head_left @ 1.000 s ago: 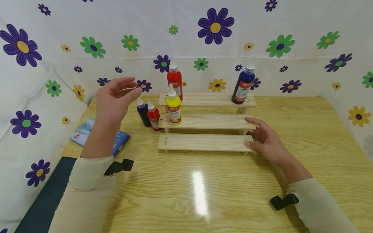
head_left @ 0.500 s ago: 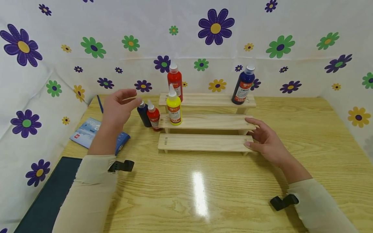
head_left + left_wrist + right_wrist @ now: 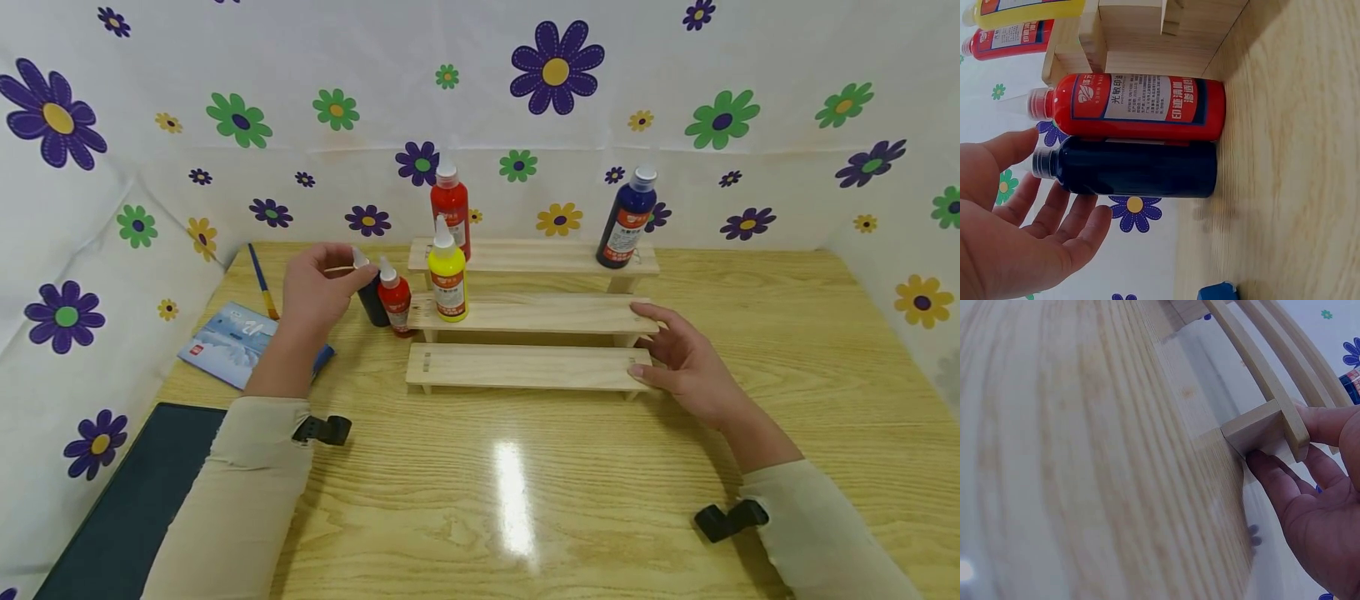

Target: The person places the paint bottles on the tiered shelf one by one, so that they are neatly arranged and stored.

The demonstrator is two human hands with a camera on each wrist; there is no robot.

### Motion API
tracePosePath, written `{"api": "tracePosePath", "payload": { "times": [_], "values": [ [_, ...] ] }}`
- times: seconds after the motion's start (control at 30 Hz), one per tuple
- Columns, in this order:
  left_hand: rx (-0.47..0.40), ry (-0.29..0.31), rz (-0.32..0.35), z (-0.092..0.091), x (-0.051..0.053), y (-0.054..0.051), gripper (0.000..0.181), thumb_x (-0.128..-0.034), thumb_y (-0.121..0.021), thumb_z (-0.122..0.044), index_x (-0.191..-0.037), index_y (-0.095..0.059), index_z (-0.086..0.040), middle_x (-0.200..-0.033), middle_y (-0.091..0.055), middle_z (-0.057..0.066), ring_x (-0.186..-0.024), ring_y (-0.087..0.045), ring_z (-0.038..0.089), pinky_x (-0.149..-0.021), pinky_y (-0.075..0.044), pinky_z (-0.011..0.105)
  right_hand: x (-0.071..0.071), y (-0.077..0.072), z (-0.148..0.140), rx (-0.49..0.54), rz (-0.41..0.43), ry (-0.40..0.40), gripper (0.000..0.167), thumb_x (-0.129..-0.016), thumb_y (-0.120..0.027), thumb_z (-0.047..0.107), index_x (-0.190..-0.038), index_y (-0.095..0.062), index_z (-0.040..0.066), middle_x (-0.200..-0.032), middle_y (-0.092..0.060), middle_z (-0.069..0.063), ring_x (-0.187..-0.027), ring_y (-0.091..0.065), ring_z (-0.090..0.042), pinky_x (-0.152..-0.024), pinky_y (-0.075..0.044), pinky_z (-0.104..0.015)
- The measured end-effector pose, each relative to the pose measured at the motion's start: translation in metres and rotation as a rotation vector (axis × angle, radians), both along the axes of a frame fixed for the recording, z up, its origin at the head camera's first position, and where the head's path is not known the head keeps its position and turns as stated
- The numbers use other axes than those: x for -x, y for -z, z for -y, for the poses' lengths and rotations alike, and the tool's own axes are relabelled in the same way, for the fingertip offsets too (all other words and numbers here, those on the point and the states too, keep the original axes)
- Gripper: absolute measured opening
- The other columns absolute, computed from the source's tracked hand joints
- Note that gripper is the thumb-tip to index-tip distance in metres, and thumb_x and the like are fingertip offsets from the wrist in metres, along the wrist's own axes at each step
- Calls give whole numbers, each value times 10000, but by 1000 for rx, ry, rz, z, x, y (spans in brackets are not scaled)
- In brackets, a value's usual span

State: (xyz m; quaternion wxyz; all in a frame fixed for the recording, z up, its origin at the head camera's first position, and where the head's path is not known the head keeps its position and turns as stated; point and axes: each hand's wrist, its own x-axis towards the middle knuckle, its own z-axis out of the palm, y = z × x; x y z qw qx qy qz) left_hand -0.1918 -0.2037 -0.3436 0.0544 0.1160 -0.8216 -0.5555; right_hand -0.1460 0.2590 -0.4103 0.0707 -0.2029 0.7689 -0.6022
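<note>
My left hand [image 3: 322, 287] is at the dark blue bottle [image 3: 372, 302] on the table, left of the three-step wooden rack [image 3: 528, 367]. In the left wrist view its thumb and loosely spread fingers lie either side of the bottle's cap, not closed round it. A small red bottle [image 3: 1147, 106] stands right beside the blue one. My right hand [image 3: 686, 367] holds the rack's right end, thumb on the lowest step; the right wrist view shows fingers [image 3: 1275, 481] tucked under a board [image 3: 1260, 369].
A yellow bottle [image 3: 448, 283] stands on the middle step. The top step carries a larger red bottle [image 3: 450, 204] and a larger blue bottle [image 3: 628, 221]. Further left lie a paintbrush [image 3: 261, 279], a blue-and-white booklet [image 3: 232, 337] and a dark mat [image 3: 135, 500].
My left hand has moved down and to the right, reaching the dark blue bottle's top. My right hand has stayed on the rack, and the bottles stand where they were.
</note>
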Motion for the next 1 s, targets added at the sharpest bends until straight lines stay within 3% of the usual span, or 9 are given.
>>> {"api": "tracePosePath", "payload": {
  "times": [0.27, 0.5, 0.73, 0.87, 1.0],
  "values": [
    [23, 0, 20, 3, -3, -3, 332, -965, -695, -281, -1223, -646, -78, -1275, -577, 65, -1156, -564, 230, -921, -489, 386, 0, 1, 0, 9, -6, -1, 756, -897, -636, -158, -1544, -345, 106, -1315, -594, -86, -1177, -584, -202, -935, -490, -235],
    [24, 23, 25, 4, -4, -6, 312, -1011, -624, -232, -1271, -618, -60, -1340, -555, 93, -1214, -536, 263, -991, -464, 424, 1, 2, 0, 24, -13, -14, 750, -901, -626, -164, -1543, -342, 98, -1312, -600, -54, -1175, -589, -199, -929, -498, -244],
    [22, 39, 2, 5, 0, -1, 329, -975, -681, -260, -1224, -607, -57, -1306, -569, 96, -1184, -550, 258, -976, -475, 415, 0, 2, 0, 22, -11, -9, 755, -901, -627, -164, -1546, -340, 107, -1333, -586, -28, -1185, -583, -191, -929, -497, -243],
    [5, 40, 9, 7, -1, 0, 326, -996, -648, -262, -1261, -616, -75, -1330, -567, 97, -1189, -551, 260, -998, -465, 415, 0, 1, 1, 30, -9, -10, 756, -898, -623, -172, -1544, -342, 103, -1336, -584, -31, -1185, -583, -200, -927, -499, -247],
    [-32, 78, 13, 11, -1, 2, 381, -983, -670, -251, -1311, -598, -71, -1361, -551, 121, -1221, -545, 282, -997, -466, 428, 0, 2, 1, 24, -5, -4, 758, -902, -624, -165, -1547, -345, 121, -1323, -593, -20, -1181, -583, -208, -925, -498, -240]
  ]
}}
